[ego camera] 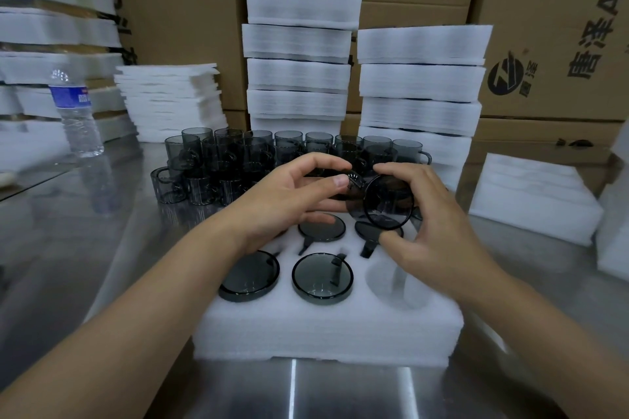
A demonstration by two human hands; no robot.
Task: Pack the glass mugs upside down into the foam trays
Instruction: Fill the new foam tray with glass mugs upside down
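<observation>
Your left hand [289, 201] and right hand [432, 224] curl their fingers [326, 160] round a tilted mug [388, 202] above the foam tray [323, 326].

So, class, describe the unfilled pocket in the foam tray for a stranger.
Start at the white foam tray on the steel table. Take its nearest row's right-hand pocket. Its two neighbours show dark mug bases; it shows bare foam.
</observation>
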